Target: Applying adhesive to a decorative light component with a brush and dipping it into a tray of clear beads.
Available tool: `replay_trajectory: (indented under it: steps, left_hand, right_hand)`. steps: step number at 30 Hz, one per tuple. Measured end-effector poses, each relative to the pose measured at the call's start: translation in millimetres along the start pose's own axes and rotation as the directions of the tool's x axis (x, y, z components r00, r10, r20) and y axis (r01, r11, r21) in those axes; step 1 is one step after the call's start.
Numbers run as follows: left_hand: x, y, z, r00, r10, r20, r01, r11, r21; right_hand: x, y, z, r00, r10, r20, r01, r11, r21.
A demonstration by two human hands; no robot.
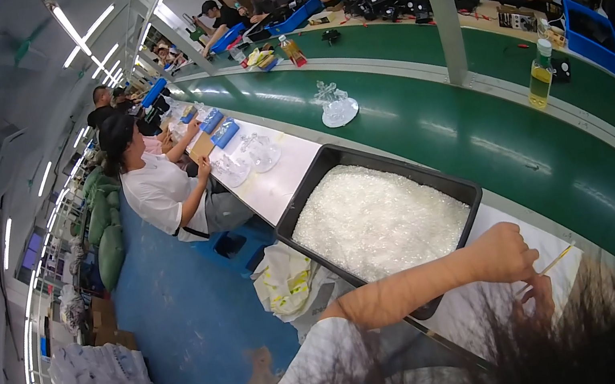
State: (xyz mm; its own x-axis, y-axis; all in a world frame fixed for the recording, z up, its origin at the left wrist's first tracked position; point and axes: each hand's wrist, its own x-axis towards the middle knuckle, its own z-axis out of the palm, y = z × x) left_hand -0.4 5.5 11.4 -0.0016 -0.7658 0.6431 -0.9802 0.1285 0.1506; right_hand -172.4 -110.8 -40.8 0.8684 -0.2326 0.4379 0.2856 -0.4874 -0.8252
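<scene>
Lower rt of frame: L hand point(503, 253) w/ fingers curled, R hand point(536, 302) just below, partly hidden by dark hair point(604, 313). Thin yellowish strip point(559, 258) at the fingers, pointing up-rt; can't tell which grip has it, or how tight. Centre: blk tray point(473, 195) heaped w/ small clear pcs point(377, 221), L forearm across its lower-rt corner. Tray on white counter point(283, 167), alongside grn belt point(460, 134). Upper rt: bottle point(540, 81), yellow liq.
</scene>
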Motion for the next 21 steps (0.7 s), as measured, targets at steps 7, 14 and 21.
replay_trajectory:
  steps: [7,14,21]
  left_hand:
    - [0,-3,5,0.992,-0.026,0.126,0.017,0.997,0.074]
    - [-4,-16,-10,0.958,-0.196,0.208,0.210,0.976,-0.049]
    - [16,-6,-7,0.956,-0.187,0.228,0.246,0.931,-0.270]
  right_hand:
    - [-2,-13,-1,0.986,-0.157,-0.062,0.135,0.955,-0.264]
    - [15,-2,12,0.934,-0.355,-0.050,0.329,0.905,-0.269]
    - [10,-4,-4,0.930,-0.366,-0.035,0.341,0.895,-0.287]
